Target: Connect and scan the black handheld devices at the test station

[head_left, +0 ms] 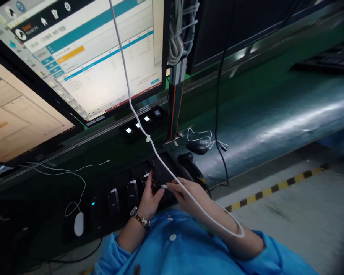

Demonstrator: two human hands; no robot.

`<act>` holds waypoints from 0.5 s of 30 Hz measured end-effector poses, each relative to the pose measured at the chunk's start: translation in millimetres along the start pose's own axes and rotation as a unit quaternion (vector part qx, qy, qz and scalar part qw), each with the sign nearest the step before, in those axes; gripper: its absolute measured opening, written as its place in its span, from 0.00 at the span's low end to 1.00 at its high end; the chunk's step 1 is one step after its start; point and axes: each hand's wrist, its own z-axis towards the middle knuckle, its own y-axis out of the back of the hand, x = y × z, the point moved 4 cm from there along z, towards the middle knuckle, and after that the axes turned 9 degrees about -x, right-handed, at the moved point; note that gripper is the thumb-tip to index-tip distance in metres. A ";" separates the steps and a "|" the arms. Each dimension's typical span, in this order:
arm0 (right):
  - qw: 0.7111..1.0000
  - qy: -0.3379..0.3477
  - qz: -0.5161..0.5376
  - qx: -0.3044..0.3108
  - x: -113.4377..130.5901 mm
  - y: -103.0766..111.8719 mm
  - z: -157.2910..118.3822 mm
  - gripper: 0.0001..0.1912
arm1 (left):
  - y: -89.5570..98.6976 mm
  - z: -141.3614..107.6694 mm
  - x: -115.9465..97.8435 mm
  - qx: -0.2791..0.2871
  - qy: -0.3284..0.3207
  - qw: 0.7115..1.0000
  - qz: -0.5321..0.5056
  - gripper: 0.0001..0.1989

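My right hand (190, 194) pinches the plug end of a white cable (129, 91), its metal tip pointing left. The cable comes down from above, passes over my right forearm and loops back to the fingers. Close by, my left hand (149, 200) has thumb and fingers closed around a small black device, mostly hidden by the fingers and the dark surface. Plug and device are near each other; whether they touch I cannot tell. Left of my left hand lie more small black devices with white labels, among them one device (113, 202) and another device (132, 193).
Two lit monitors (103, 68) stand at the back left. Several small devices with lit screens (146, 119) line up below them. A barcode scanner (190, 164) and black mouse (197, 148) lie to the right, a white mouse (79, 224) to the left. A black cable (217, 114) hangs down.
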 end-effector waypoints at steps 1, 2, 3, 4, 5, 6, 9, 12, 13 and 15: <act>1.000 0.001 -0.015 0.010 0.7 0.3 0.5 0.16 | 0.8 1.1 0.4 0.009 -0.030 0.999 0.021 0.41; 0.999 -0.001 -0.028 0.022 1.3 0.4 1.0 0.17 | 1.3 1.9 0.9 0.017 -0.054 0.998 0.038 0.40; 0.999 -0.006 -0.040 0.036 1.9 0.5 1.2 0.17 | 1.6 2.6 1.5 0.018 -0.068 0.996 0.051 0.39; 0.997 -0.011 -0.051 0.050 2.6 0.5 1.3 0.17 | 1.8 3.1 2.2 0.013 -0.072 0.995 0.062 0.39; 0.996 -0.015 -0.060 0.062 3.5 0.6 1.3 0.17 | 1.6 3.4 2.5 0.005 -0.074 0.995 0.072 0.38; 0.995 -0.020 -0.069 0.072 4.6 0.8 1.3 0.17 | 0.9 3.4 2.1 -0.003 -0.080 0.993 0.084 0.38; 0.990 -0.025 -0.093 0.103 8.7 1.1 2.0 0.16 | -2.9 3.0 -1.1 -0.023 -0.101 0.987 0.125 0.38; 0.985 -0.014 -0.117 0.124 13.3 -0.4 5.5 0.14 | -6.8 4.1 -3.1 -0.034 -0.109 0.981 0.156 0.40; 0.983 -0.013 -0.127 0.132 13.9 -1.8 7.1 0.13 | -7.7 4.9 -3.1 -0.039 -0.109 0.979 0.167 0.41; 0.977 -0.023 -0.145 0.153 12.9 -6.1 10.2 0.12 | -8.8 6.8 -2.6 -0.052 -0.109 0.975 0.188 0.42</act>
